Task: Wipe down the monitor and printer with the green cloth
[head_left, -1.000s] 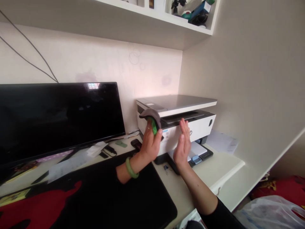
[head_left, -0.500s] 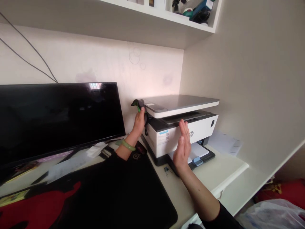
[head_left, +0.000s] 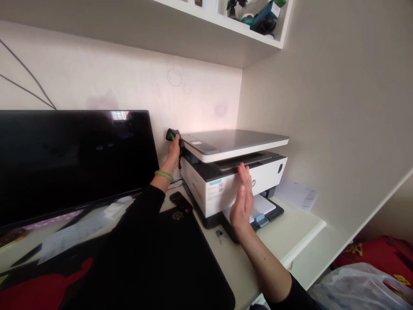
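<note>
At the back left of the white HP printer (head_left: 214,183), my left hand (head_left: 174,150) is closed on a black-and-green item (head_left: 172,134) that looks soft. Its exact kind cannot be made out. A green bangle (head_left: 164,175) circles that wrist. My right hand (head_left: 242,206) stands upright in front of the printer's face, fingers straight and held together, holding nothing. Whether it touches the printer I cannot tell. The grey scanner lid (head_left: 241,141) sits above a gap, and white paper (head_left: 263,205) lies in the tray below.
A black monitor (head_left: 74,155) stands at left behind a large black desk mat (head_left: 180,267). A dark handheld object (head_left: 180,201) and a binder clip (head_left: 219,235) lie near the printer. Overhead runs a white shelf (head_left: 219,23); a plastic bag (head_left: 361,286) is at lower right.
My left hand has reached farther back along the printer's left side with the black-and-green item, uncovering the dark handheld object. My right hand keeps its pose. The view has shifted slightly.
</note>
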The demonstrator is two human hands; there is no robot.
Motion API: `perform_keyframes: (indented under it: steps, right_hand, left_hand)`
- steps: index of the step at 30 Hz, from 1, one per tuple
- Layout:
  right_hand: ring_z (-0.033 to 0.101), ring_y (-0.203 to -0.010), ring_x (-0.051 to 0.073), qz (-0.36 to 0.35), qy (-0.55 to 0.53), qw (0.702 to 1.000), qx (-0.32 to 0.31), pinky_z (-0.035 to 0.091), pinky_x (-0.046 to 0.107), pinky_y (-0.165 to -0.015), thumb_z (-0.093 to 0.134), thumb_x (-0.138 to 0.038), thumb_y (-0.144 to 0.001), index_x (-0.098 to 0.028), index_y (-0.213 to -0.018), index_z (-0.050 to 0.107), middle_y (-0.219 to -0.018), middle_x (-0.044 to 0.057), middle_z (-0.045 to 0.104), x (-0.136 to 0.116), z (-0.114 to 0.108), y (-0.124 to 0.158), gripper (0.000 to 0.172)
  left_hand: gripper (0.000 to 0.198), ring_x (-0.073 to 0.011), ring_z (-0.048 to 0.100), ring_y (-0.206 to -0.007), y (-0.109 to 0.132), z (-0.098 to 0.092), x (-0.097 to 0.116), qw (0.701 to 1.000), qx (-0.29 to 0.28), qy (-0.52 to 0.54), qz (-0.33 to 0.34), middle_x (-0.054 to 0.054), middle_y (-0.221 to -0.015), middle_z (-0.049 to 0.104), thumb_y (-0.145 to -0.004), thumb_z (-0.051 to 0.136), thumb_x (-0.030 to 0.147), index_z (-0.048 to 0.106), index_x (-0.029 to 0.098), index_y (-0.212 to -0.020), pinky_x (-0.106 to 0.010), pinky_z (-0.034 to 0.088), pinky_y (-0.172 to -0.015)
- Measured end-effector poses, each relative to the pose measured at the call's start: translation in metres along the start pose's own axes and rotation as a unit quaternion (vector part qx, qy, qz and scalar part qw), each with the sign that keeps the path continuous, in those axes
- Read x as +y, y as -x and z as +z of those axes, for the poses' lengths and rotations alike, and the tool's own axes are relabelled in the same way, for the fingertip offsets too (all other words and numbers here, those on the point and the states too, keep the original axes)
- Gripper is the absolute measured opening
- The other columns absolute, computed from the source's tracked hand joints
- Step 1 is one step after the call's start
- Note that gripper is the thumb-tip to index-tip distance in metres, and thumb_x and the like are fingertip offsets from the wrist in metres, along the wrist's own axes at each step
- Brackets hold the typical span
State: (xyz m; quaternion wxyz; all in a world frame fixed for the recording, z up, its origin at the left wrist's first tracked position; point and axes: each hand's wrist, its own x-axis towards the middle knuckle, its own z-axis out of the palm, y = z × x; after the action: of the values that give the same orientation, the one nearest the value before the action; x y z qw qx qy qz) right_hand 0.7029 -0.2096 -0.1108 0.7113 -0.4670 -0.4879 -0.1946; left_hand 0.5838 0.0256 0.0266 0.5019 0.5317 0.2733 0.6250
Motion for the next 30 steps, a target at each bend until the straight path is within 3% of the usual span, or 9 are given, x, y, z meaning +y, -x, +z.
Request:
perform_keyframes:
  steps: [3, 10, 16, 20, 25, 27, 30]
  right_hand:
    - [0.034, -0.171, 0.024, 0.002, -0.009, 1.0, 0.012, 0.021, 0.07, -0.141, 0.029, -0.041, -0.116, -0.038, -0.167, 0.046, -0.175, 0.001, 0.05, 0.0, 0.0, -0.001, 0.054]
    - [0.034, -0.171, 0.025, 0.002, -0.005, 1.0, 0.009, 0.023, 0.069, -0.141, 0.029, -0.041, -0.115, -0.038, -0.167, 0.046, -0.175, 0.002, 0.05, -0.001, -0.001, -0.002, 0.055]
    - [0.034, -0.171, 0.027, 0.007, 0.011, 1.0, 0.017, 0.025, 0.07, -0.139, 0.028, -0.044, -0.115, -0.036, -0.167, 0.047, -0.175, 0.005, 0.05, 0.002, -0.002, -0.003, 0.056]
    - [0.034, -0.171, 0.028, 0.005, 0.009, 1.0, 0.009, 0.023, 0.071, -0.139, 0.028, -0.044, -0.115, -0.037, -0.168, 0.045, -0.175, 0.005, 0.05, -0.001, -0.003, -0.002, 0.056]
    - [0.032, -0.172, 0.027, 0.012, 0.016, 1.0, 0.003, 0.023, 0.072, -0.139, 0.026, -0.048, -0.115, -0.037, -0.167, 0.046, -0.175, 0.004, 0.05, -0.004, -0.004, -0.002, 0.057]
    - [0.032, -0.172, 0.027, 0.011, 0.011, 1.0, 0.007, 0.023, 0.071, -0.139, 0.026, -0.049, -0.115, -0.04, -0.167, 0.045, -0.175, 0.002, 0.05, -0.003, -0.005, -0.003, 0.056]
    - [0.033, -0.171, 0.026, 0.008, 0.002, 1.0, 0.015, 0.024, 0.068, -0.14, 0.027, -0.049, -0.116, -0.043, -0.167, 0.044, -0.176, 0.0, 0.049, 0.0, -0.005, -0.004, 0.054]
  left_hand:
    - [0.051, -0.0265, 0.057, -0.155, 0.023, -0.001, -0.004, 0.999, -0.011, -0.042, 0.031, -0.016, -0.158, 0.066, -0.111, 0.052, 0.047, 0.07, 0.011, -0.142, -0.039, 0.038, -0.135]
    - [0.065, -0.0303, 0.056, -0.154, 0.104, -0.012, -0.01, 0.97, -0.115, -0.1, 0.189, -0.014, -0.153, 0.069, -0.104, 0.053, 0.071, 0.072, 0.018, -0.136, -0.045, 0.035, -0.137]
    - [0.072, -0.0299, 0.055, -0.155, 0.165, -0.015, 0.002, 0.938, -0.168, -0.159, 0.258, -0.012, -0.151, 0.071, -0.104, 0.044, 0.08, 0.072, 0.025, -0.14, -0.048, 0.034, -0.138]
    - [0.072, -0.0306, 0.053, -0.157, 0.189, -0.019, 0.009, 0.921, -0.19, -0.191, 0.282, -0.014, -0.155, 0.067, -0.106, 0.043, 0.077, 0.07, 0.022, -0.144, -0.05, 0.031, -0.139]
    - [0.075, -0.0312, 0.054, -0.156, 0.18, -0.018, 0.013, 0.935, -0.178, -0.174, 0.252, -0.012, -0.15, 0.07, -0.102, 0.045, 0.083, 0.074, 0.021, -0.133, -0.047, 0.033, -0.139]
    - [0.069, -0.0316, 0.052, -0.158, 0.161, -0.015, 0.013, 0.949, -0.16, -0.155, 0.223, -0.011, -0.148, 0.071, -0.104, 0.049, 0.078, 0.075, 0.02, -0.131, -0.046, 0.033, -0.14]
    - [0.049, -0.0283, 0.049, -0.161, 0.12, -0.009, 0.01, 0.973, -0.114, -0.119, 0.165, -0.008, -0.149, 0.071, -0.111, 0.052, 0.057, 0.073, 0.019, -0.134, -0.043, 0.03, -0.14]
